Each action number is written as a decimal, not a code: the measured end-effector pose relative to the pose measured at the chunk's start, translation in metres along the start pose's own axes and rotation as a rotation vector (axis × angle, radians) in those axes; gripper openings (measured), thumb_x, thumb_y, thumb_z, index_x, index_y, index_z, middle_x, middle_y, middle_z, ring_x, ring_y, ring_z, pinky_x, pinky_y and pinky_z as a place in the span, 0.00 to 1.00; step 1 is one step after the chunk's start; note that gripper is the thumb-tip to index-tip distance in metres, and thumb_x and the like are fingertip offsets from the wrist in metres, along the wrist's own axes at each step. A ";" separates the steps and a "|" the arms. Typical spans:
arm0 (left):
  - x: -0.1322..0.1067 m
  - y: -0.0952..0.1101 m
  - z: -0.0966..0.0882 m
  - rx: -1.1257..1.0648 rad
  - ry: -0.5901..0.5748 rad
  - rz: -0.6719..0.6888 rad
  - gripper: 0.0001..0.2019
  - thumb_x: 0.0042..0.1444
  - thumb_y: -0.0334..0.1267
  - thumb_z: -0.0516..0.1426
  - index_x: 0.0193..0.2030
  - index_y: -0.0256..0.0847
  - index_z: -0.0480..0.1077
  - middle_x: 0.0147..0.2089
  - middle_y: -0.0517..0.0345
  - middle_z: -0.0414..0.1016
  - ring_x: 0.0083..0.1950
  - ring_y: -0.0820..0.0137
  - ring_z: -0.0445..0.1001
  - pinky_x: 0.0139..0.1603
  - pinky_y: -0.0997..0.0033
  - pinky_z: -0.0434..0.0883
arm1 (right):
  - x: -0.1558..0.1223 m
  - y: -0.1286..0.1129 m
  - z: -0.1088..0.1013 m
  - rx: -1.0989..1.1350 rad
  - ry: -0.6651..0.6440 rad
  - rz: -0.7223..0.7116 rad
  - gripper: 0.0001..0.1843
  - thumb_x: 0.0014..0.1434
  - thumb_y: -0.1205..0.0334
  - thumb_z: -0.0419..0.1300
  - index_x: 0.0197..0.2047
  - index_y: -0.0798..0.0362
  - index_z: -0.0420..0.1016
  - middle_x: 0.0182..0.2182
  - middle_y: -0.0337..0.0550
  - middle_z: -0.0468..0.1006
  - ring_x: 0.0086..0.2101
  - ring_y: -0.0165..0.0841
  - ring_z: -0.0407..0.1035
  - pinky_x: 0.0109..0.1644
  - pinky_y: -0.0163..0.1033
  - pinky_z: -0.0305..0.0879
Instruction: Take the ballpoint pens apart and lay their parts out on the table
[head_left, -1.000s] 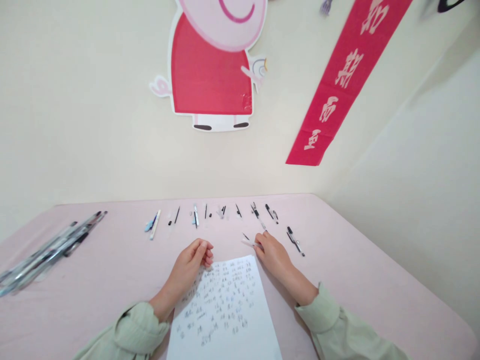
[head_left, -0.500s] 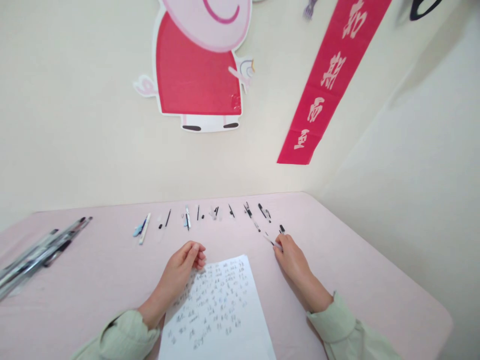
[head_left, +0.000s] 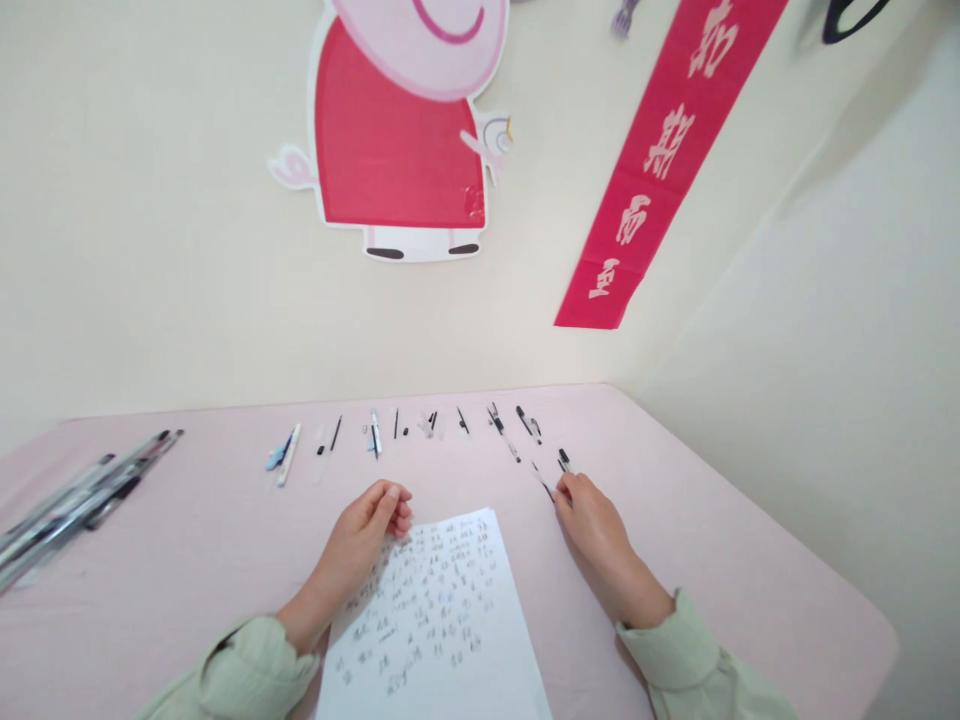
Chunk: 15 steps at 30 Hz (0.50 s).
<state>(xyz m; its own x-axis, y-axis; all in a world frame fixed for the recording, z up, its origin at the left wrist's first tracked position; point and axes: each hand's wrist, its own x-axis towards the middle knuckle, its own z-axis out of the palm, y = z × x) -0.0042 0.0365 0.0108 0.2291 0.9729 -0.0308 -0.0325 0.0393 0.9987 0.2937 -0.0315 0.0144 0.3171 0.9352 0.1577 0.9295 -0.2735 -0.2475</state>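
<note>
My left hand (head_left: 365, 530) rests with curled fingers on the upper left corner of a white sheet of paper (head_left: 442, 630) covered in handwriting. My right hand (head_left: 592, 520) lies on the pink table (head_left: 187, 560) to the right of the sheet, its fingertips closed on a thin pen part (head_left: 541, 478) beside a black pen cap (head_left: 563, 459). A row of taken-apart pen pieces (head_left: 420, 428) runs along the table beyond both hands.
A bundle of whole pens (head_left: 75, 500) lies at the table's left edge. A blue and white pen (head_left: 285, 455) starts the row on the left. The wall behind carries a cartoon pig cut-out (head_left: 397, 130) and a red banner (head_left: 660, 150). The table's right edge is close.
My right hand has carried the thin pen part from just above the paper rightward to the black cap at the row's right end. The left hand has stayed on the paper.
</note>
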 end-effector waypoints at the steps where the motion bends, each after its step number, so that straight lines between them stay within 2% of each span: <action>1: 0.000 0.000 0.000 0.002 0.001 0.000 0.20 0.51 0.56 0.56 0.31 0.38 0.69 0.26 0.58 0.72 0.26 0.71 0.70 0.28 0.72 0.69 | 0.000 0.000 0.000 -0.003 0.014 0.001 0.06 0.61 0.65 0.51 0.34 0.54 0.68 0.34 0.44 0.71 0.33 0.32 0.67 0.35 0.35 0.54; 7: -0.001 -0.001 0.000 0.011 0.001 -0.006 0.20 0.51 0.57 0.56 0.31 0.39 0.69 0.26 0.58 0.71 0.26 0.71 0.70 0.29 0.71 0.69 | 0.003 0.004 -0.006 -0.082 0.121 0.075 0.10 0.63 0.62 0.49 0.34 0.53 0.69 0.35 0.43 0.71 0.30 0.31 0.66 0.30 0.36 0.50; 12: 0.000 -0.002 -0.001 0.021 -0.013 -0.008 0.21 0.49 0.58 0.56 0.32 0.39 0.69 0.26 0.58 0.71 0.27 0.70 0.70 0.29 0.70 0.69 | 0.004 0.008 -0.010 -0.104 0.007 0.134 0.10 0.61 0.59 0.52 0.33 0.52 0.71 0.32 0.43 0.74 0.30 0.32 0.68 0.28 0.36 0.47; 15: 0.001 -0.002 -0.001 0.025 -0.014 -0.003 0.21 0.50 0.58 0.56 0.31 0.39 0.69 0.26 0.58 0.71 0.26 0.70 0.71 0.29 0.70 0.69 | 0.002 0.010 -0.008 -0.091 0.004 0.121 0.10 0.61 0.60 0.52 0.34 0.52 0.72 0.34 0.44 0.75 0.32 0.33 0.69 0.28 0.36 0.48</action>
<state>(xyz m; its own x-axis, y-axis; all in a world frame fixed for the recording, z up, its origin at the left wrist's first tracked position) -0.0050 0.0380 0.0083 0.2423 0.9696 -0.0333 -0.0074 0.0361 0.9993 0.3048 -0.0342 0.0199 0.4287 0.8932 0.1357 0.8975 -0.4039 -0.1773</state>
